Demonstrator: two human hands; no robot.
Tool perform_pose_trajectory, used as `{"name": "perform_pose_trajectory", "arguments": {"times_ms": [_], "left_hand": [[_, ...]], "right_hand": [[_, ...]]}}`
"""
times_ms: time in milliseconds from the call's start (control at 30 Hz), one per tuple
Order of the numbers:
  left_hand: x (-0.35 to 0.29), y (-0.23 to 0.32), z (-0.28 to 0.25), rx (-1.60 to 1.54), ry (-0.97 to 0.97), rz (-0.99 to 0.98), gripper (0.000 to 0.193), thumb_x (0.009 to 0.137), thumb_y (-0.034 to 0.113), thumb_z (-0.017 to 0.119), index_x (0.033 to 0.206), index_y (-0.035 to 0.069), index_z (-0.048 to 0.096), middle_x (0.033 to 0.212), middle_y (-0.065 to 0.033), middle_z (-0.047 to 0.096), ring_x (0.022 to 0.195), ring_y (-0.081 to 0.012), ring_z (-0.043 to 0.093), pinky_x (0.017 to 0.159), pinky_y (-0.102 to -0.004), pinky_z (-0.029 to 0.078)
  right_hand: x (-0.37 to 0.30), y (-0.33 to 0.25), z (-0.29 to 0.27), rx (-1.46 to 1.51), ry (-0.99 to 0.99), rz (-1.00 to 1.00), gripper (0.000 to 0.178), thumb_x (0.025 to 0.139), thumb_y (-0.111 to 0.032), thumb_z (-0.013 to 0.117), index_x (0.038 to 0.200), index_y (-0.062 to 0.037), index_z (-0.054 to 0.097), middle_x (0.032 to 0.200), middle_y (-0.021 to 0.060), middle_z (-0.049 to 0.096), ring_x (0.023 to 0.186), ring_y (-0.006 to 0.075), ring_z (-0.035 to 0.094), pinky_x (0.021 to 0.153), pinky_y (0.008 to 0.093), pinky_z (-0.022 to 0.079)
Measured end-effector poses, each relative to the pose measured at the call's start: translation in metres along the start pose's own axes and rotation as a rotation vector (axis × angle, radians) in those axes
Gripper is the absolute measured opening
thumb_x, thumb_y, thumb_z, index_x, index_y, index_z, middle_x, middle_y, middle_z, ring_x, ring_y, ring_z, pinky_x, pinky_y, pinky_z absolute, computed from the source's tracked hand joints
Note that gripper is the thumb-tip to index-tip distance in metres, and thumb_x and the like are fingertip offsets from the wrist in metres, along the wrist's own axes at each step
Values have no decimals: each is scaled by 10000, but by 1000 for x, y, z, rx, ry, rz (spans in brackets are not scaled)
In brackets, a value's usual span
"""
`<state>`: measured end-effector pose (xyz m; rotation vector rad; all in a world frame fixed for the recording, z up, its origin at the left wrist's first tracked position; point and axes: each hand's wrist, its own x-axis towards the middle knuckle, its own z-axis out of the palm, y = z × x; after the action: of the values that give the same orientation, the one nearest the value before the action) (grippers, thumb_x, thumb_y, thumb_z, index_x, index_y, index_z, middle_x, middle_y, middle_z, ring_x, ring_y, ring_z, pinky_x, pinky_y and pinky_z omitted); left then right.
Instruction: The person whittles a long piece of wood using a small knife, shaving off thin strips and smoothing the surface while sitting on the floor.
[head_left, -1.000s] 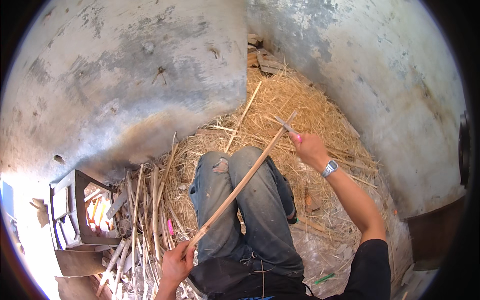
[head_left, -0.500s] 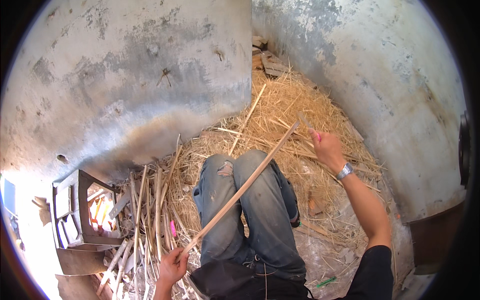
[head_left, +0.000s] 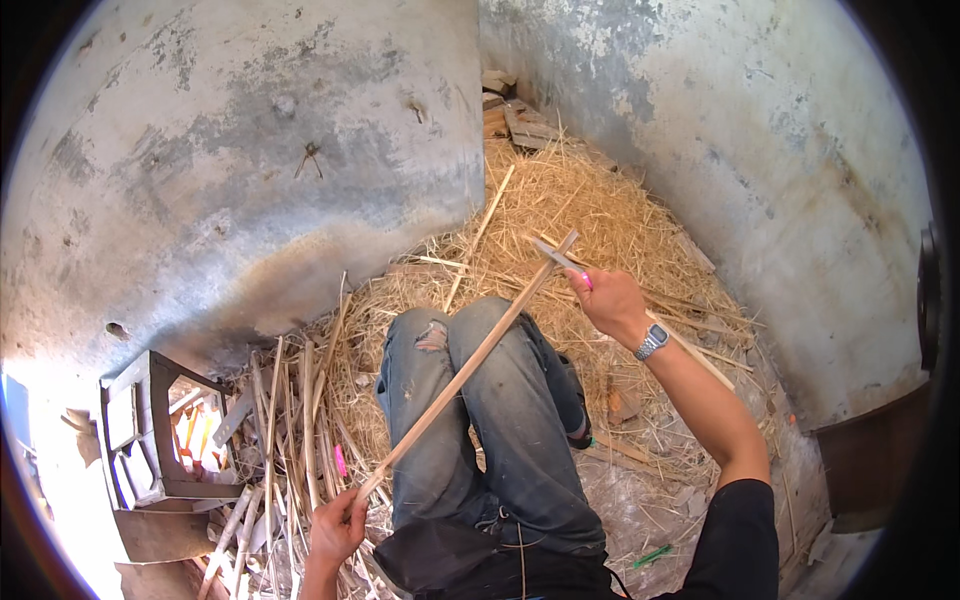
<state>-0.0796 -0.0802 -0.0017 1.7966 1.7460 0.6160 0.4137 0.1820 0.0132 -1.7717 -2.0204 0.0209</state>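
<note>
A long, pale wooden strip slants across my knees. My left hand pinches its near end at the lower left, beside my thigh. Beyond my knees, my right hand is closed round the pink handle of a knife. Its flat grey blade crosses the strip close to the far end and seems to lie against it. Most of the handle is hidden in my fist. A metal wristwatch is on my right wrist.
Straw-like shavings cover the floor ahead, between two worn grey walls. Loose sticks lie at my left beside a dark broken frame. Pink and green objects lie on the floor.
My right hand has moved left and slightly down, bringing the knife blade across the strip's far end. My left hand keeps its hold, and the view has shifted slightly.
</note>
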Motion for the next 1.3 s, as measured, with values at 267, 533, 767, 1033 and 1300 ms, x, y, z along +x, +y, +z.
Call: {"name": "perform_pose_trajectory", "arguments": {"times_ms": [267, 533, 767, 1033, 1300], "left_hand": [[-18, -32, -11, -17, 54, 18, 164, 945, 97, 713, 1053, -26, 716, 571, -97, 598, 455, -156, 574, 460, -313, 417], [-22, -41, -6, 18, 67, -14, 194, 944, 97, 711, 1077, -44, 708, 546, -80, 565, 437, -130, 523, 450, -293, 381], [-8, -45, 3, 58, 56, 28, 210, 936, 79, 709, 1101, -51, 707, 653, -138, 657, 543, -207, 685, 515, -320, 504], [-9, -36, 7, 1, 103, 49, 219, 940, 81, 712, 1112, -53, 722, 638, -131, 644, 504, -166, 617, 483, -313, 457], [-11, -26, 12, -86, 86, 9, 205, 952, 97, 715, 1115, -27, 726, 596, -73, 565, 492, -91, 510, 469, -292, 383]], "right_hand": [[32, 27, -19, -24, -106, 145, 637, 1054, -568, 448, 764, -62, 704, 537, 129, 600, 462, 296, 590, 444, 457, 444], [-19, -67, -19, -11, -135, -158, 596, 1049, -547, 476, 826, -54, 726, 553, 147, 615, 483, 319, 620, 472, 455, 479], [-13, -65, -1, -32, -222, -170, 641, 1007, -614, 499, 806, -54, 740, 617, 189, 658, 565, 384, 665, 503, 489, 516], [28, -45, -18, -64, -239, 100, 618, 1031, -578, 475, 810, -60, 730, 580, 124, 650, 508, 305, 651, 493, 459, 513], [18, -26, -6, -218, -195, -235, 624, 982, -674, 511, 820, -105, 711, 595, 124, 661, 536, 301, 670, 490, 436, 510]]}}
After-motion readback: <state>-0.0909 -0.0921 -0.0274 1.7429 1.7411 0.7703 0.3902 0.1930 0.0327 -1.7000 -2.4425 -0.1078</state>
